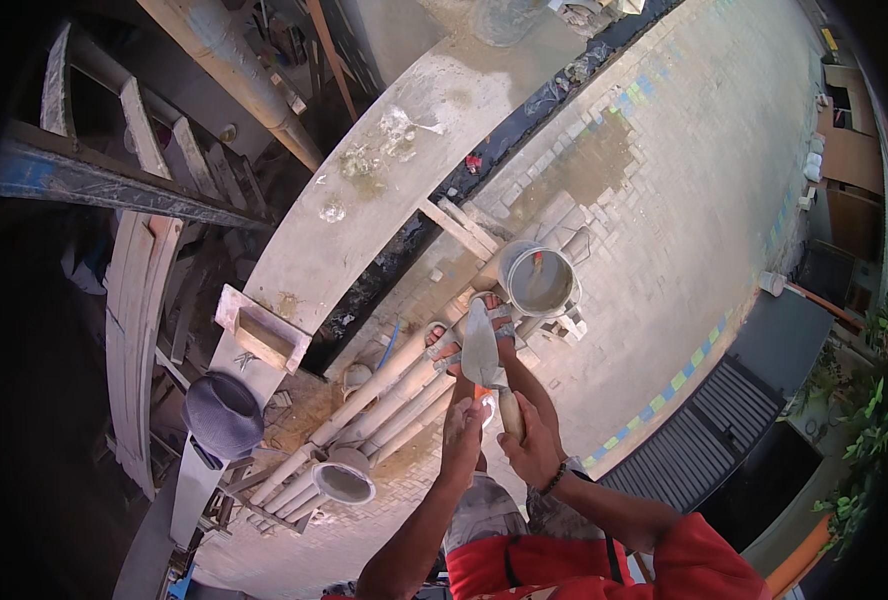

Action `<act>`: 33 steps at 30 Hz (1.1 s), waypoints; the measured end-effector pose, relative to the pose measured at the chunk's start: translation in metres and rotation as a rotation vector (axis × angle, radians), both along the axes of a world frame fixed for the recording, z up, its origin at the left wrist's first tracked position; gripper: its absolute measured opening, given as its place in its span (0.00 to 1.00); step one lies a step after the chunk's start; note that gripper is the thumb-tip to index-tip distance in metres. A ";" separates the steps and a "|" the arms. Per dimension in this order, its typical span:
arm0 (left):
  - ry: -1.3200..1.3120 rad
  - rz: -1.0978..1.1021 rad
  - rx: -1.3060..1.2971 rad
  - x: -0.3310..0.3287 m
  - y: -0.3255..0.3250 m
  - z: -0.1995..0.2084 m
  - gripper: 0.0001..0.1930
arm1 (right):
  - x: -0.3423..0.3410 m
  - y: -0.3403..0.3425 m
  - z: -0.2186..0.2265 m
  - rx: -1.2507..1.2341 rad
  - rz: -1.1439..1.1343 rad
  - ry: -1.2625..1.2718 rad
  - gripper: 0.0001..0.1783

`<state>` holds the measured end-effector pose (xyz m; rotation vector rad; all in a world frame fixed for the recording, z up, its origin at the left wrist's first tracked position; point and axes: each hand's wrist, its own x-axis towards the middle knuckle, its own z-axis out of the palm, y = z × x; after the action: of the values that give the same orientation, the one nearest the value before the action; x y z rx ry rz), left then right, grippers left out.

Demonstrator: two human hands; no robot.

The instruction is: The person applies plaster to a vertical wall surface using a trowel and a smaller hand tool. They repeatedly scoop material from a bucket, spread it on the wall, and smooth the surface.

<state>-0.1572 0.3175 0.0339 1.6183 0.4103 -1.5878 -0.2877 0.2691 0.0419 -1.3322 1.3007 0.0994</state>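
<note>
In my right hand (536,445) is a pointing trowel, the fingers wrapped round its wooden handle. The trowel's grey blade (480,345) points up and away from me, above my feet. My left hand (461,440) is closed beside it, at the left of the handle. A small orange-and-white thing (485,400) shows at its fingers; its kind is hard to make out. Just beyond the blade, to the right, stands a bucket (541,280) with grey contents and an orange-marked handle inside it.
I stand in sandals on bamboo poles (394,400). A second bucket (344,483) is at the lower left. A long plastered ledge (364,215) carries a wooden float (264,330) and a dark knit cap (223,416). Beside it runs a dark gutter (374,285); paving (684,200) spreads right.
</note>
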 end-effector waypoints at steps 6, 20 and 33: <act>0.357 0.213 -0.003 -0.034 0.027 -0.048 0.25 | -0.029 0.025 -0.042 0.215 0.134 -0.264 0.37; 0.142 0.339 0.127 -0.031 0.104 -0.096 0.12 | -0.035 -0.154 -0.363 -0.098 -0.063 0.769 0.36; 0.123 0.376 0.156 -0.036 0.123 -0.100 0.18 | -0.057 -0.124 -0.287 -0.680 -0.003 0.061 0.08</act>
<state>-0.1928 0.4404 -0.0660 1.4549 0.8686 -1.3962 -0.3447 0.1455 -0.2451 -1.9068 1.4502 -0.3367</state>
